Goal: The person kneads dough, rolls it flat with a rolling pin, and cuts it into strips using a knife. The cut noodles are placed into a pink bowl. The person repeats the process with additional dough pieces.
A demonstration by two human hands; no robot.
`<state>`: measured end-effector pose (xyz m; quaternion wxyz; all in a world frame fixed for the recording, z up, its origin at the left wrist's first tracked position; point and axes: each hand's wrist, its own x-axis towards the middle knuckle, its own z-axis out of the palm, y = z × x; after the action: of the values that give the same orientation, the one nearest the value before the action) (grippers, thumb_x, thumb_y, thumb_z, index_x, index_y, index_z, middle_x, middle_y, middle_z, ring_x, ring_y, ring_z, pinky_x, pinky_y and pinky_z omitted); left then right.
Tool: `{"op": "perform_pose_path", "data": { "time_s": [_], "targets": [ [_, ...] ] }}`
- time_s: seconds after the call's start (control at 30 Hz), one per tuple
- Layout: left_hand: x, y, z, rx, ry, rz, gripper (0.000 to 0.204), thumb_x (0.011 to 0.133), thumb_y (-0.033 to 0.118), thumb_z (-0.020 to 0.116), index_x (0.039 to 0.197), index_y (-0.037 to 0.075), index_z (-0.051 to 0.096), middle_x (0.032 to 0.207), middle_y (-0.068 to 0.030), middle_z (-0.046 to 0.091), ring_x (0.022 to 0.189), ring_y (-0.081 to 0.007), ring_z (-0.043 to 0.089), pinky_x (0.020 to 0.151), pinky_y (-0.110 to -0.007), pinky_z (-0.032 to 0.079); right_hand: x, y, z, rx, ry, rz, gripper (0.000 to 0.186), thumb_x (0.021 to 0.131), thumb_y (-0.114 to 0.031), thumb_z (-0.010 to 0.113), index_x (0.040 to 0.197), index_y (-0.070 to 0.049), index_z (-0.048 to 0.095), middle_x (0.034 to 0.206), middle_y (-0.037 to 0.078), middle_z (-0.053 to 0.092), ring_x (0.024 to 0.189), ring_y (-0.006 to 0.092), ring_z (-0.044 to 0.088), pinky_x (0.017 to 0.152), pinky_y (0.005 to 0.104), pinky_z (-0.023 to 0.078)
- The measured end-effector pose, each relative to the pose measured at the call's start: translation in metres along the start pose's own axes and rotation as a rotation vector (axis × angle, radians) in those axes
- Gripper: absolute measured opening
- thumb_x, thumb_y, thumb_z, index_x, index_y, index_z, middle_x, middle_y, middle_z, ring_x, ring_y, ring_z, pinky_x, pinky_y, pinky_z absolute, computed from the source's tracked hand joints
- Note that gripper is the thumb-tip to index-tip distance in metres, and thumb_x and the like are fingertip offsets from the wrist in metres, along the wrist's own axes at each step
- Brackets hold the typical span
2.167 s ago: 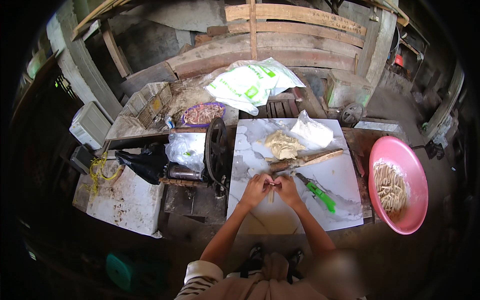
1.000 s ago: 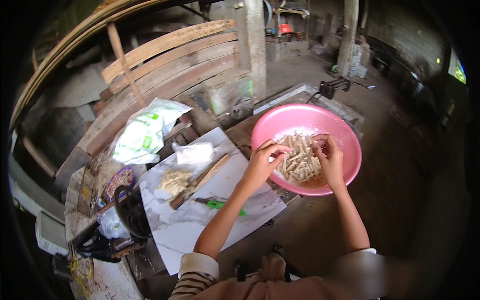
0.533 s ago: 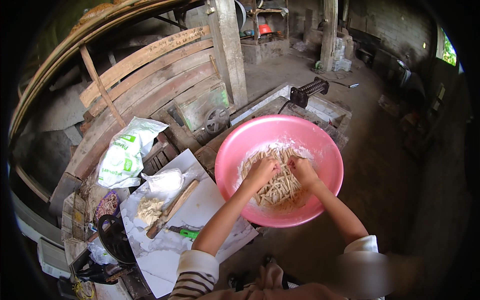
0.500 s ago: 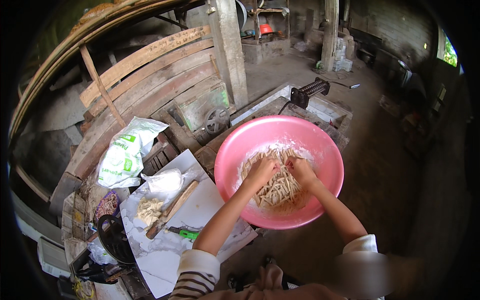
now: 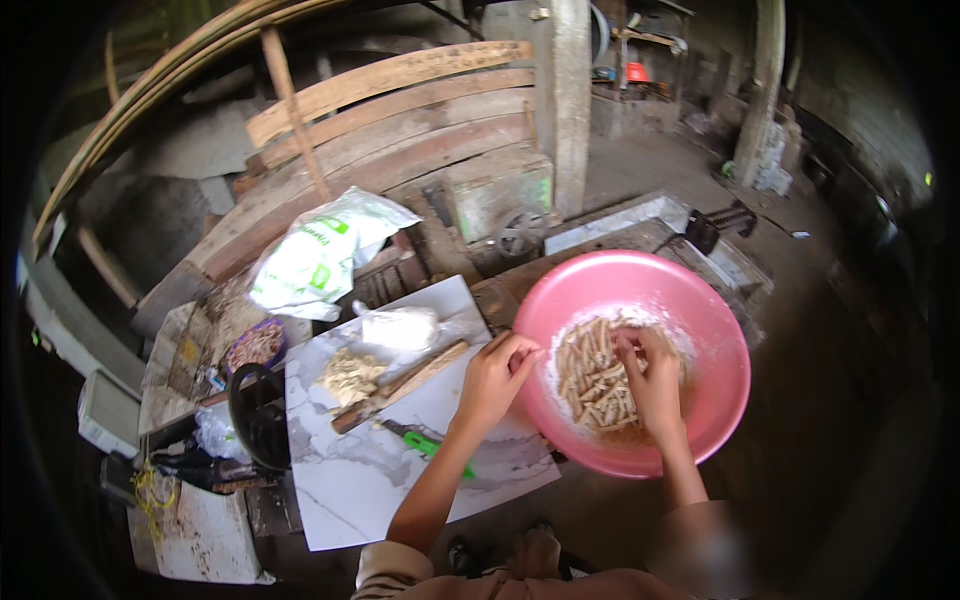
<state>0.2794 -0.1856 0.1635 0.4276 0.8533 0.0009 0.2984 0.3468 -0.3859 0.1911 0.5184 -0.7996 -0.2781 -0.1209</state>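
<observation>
the right fingers [image 5: 652, 352] cover some of the pale strips [image 5: 592, 392]; whether they pinch one cannot be told. the left fingers [image 5: 494, 361] are blurred, and whether they touch the pink basin [image 5: 722, 400] behind them or hold anything small is unclear. the left forearm [image 5: 430, 495] hides part of the green-handled tool [image 5: 421, 442] on the counter [image 5: 345, 495]. the basin hides what lies under it. the right sleeve [image 5: 690, 548] dissolves into a blur, and the torso [image 5: 500, 588] is cut off by the lower edge. lettering on the white sack [image 5: 320, 255] is smeared, the scraps [image 5: 256, 344] in the purple bowl [image 5: 281, 348] are too small to identify, and the concrete post [image 5: 570, 110] is cut off at the top.
</observation>
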Motion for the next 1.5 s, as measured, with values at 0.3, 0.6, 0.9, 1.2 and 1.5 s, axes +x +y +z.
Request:
{"op": "perform_pose_path", "data": {
  "time_s": [0.3, 0.6, 0.9, 1.2, 1.5],
  "targets": [
    [-0.142, -0.069, -0.146, 0.113, 0.353, -0.338, 0.012, 0.083, 0.014, 0.065, 0.087, 0.003, 0.062, 0.085, -0.0087, 0.062, 0.081, -0.0227, 0.058, 0.071, -0.032, 0.046, -0.072, -0.052, 0.198, 0.341, -0.532, -0.098, 0.014, 0.086, -0.005, 0.057, 0.099, -0.002, 0.061, 0.093, 0.016, 0.062, 0.085, 0.0291, 0.062, 0.076, 0.0359, 0.049],
    [-0.158, -0.226, -0.22, 0.215, 0.309, -0.379, 0.042, 0.085, 0.027, 0.064, 0.115, 0.001, 0.052, 0.111, -0.0173, 0.055, 0.105, -0.0308, 0.051, 0.091, -0.038, 0.042, -0.033, -0.03, 0.372, 0.004, -0.545, -0.266, 0.042, 0.086, -0.025, 0.06, 0.116, 0.003, 0.051, 0.116, 0.023, 0.051, 0.109, 0.04, 0.047, 0.094, 0.044, 0.039],
    [-0.107, -0.343, -0.2, 0.248, 0.279, -0.459, 0.057, 0.092, 0.041, 0.046, 0.127, -0.004, 0.042, 0.128, -0.0235, 0.045, 0.12, -0.0398, 0.039, 0.1, -0.047, 0.03, -0.013, -0.042, 0.444, -0.337, -0.73, -0.005, 0.079, 0.082, -0.06, 0.051, 0.137, -0.006, 0.035, 0.136, 0.019, 0.04, 0.124, 0.0401, 0.037, 0.105, 0.0515, 0.025],
    [-0.096, -0.381, -0.187, 0.667, 0.185, -0.383, 0.037, 0.093, 0.038, 0.045, 0.114, 0.009, 0.057, 0.115, -0.0119, 0.056, 0.104, -0.0289, 0.045, 0.089, -0.044, 0.03, 0.01, -0.042, 0.462, -0.416, -0.912, -0.118, 0.082, 0.079, -0.067, 0.051, 0.133, -0.006, 0.04, 0.128, 0.021, 0.045, 0.122, 0.0437, 0.037, 0.094, 0.0641, 0.031],
    [-0.09, -0.387, -0.185, 0.48, 0.395, -0.516, 0.032, 0.092, 0.041, 0.046, 0.098, 0.012, 0.059, 0.102, -0.0114, 0.053, 0.095, -0.035, 0.043, 0.083, -0.049, 0.033, 0.014, -0.037, 0.471, -0.372, -0.802, -0.259, 0.062, 0.087, -0.055, 0.05, 0.114, 0.001, 0.048, 0.12, 0.024, 0.048, 0.117, 0.0398, 0.042, 0.088, 0.0597, 0.036]
  ]
}}
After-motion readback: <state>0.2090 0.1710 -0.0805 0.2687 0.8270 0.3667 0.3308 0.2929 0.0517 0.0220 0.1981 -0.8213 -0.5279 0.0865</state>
